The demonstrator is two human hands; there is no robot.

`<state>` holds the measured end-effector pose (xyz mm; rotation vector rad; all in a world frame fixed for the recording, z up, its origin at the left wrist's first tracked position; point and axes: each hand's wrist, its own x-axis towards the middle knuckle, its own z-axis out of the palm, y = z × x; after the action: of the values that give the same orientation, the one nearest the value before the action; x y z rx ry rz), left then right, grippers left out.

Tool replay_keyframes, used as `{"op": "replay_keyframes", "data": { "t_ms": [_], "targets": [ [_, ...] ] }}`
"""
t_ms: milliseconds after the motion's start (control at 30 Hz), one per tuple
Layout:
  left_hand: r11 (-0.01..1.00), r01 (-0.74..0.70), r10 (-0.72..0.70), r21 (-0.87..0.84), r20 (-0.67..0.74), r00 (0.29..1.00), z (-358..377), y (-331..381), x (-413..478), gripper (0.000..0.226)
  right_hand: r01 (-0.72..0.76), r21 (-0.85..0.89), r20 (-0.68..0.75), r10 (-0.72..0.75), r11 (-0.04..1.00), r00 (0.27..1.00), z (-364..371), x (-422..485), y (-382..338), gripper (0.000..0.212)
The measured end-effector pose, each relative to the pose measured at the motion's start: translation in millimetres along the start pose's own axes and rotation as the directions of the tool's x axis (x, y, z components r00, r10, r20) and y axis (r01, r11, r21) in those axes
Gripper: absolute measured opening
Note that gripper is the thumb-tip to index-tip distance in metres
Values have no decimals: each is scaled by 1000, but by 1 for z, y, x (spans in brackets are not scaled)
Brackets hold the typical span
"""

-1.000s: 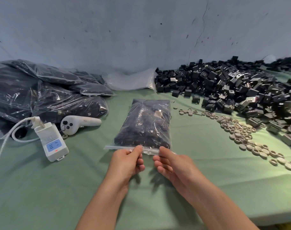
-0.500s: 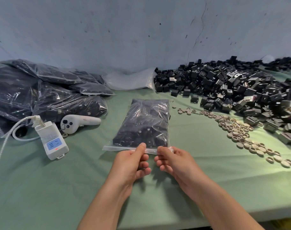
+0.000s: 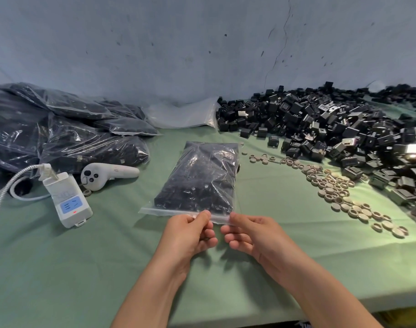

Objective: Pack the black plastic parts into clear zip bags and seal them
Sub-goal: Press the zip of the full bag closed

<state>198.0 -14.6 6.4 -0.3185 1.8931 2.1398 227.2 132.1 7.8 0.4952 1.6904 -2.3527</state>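
Right hand (image 3: 256, 235) rightward, bag (image 3: 202, 176) corner hidden

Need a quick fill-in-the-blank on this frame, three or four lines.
1. The left hand and right hand pinch a clear zip bag full of ____ parts.
2. The white controller lies on the bag's ____ side.
3. The loose parts pile sits on its ____ side.
4. The tablecloth is ____.
Missing: black, left, right, green.

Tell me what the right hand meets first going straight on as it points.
Probably the filled zip bag: the right hand pinches its seal strip, pointing forward-left into it. The left hand sits close beside that line.
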Motion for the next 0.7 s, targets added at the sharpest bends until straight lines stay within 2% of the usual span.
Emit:
{"op": "replay_keyframes", "data": {
  "t_ms": [167,700],
  "targets": [
    [1000,26,-25,-16,46,999,0,1,-2,29,0,2,5,0,1000,1000,-2,3,1,20],
    [999,32,-31,-40,40,999,2,1,-2,26,36,-3,-60,-36,999,998,0,7,5,16]
  ]
}}
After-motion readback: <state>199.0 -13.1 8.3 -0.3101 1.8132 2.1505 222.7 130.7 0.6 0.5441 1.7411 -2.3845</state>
